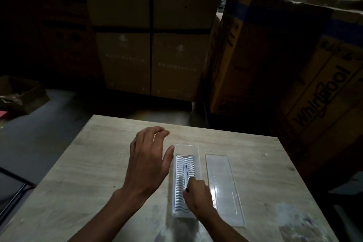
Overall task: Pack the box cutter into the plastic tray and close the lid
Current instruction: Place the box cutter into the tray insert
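A clear plastic tray (186,149) with a ridged white floor lies lengthwise on the wooden table (94,163). Its flat clear lid (224,186) lies on the table just to the right, parallel to it. My right hand (198,196) reaches into the near half of the tray, fingers closed on the box cutter (186,173). Only a thin dark strip of the cutter shows, running along the tray's middle, with a dark red bit at my fingertips. My left hand (147,163) hovers left of the tray, fingers spread, its thumb at the tray's left wall.
Tall cardboard boxes (153,35) stand beyond the table's far edge, and a large printed box (314,94) stands at the right. The grey floor (39,133) shows on the left. The room is dim. Paint-like smears mark the table's near right corner.
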A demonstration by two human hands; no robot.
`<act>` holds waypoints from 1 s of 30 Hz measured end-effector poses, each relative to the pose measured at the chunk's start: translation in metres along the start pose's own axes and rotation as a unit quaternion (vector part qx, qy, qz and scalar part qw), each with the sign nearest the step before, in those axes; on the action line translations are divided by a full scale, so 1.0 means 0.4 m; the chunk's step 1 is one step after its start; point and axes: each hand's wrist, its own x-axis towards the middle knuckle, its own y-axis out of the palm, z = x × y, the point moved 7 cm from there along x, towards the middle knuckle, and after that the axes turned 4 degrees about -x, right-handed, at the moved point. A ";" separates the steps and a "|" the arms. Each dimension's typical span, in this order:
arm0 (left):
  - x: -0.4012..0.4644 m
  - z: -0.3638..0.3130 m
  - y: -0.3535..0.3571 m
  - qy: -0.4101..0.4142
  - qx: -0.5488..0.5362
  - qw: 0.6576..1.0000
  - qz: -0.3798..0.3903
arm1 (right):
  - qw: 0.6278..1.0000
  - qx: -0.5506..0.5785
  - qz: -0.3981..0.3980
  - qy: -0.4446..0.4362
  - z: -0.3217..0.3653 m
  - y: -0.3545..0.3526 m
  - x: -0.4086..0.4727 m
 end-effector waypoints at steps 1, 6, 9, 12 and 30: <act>0.001 0.007 -0.001 -0.002 0.008 1.000 0.005 | 1.000 -0.008 0.009 0.002 0.001 0.012 0.004; -0.017 0.034 0.019 -0.011 0.028 0.998 0.046 | 0.999 -0.031 0.022 0.005 -0.006 0.058 0.026; -0.025 0.043 0.029 -0.018 0.036 0.997 0.062 | 0.999 -0.034 0.027 0.007 -0.004 0.074 0.037; -0.023 0.050 0.033 -0.025 0.044 0.996 0.070 | 0.999 -0.032 0.023 0.002 0.003 0.083 0.048; -0.053 0.077 0.092 -0.053 0.050 0.990 0.122 | 0.999 -0.019 0.028 0.010 -0.023 0.126 0.069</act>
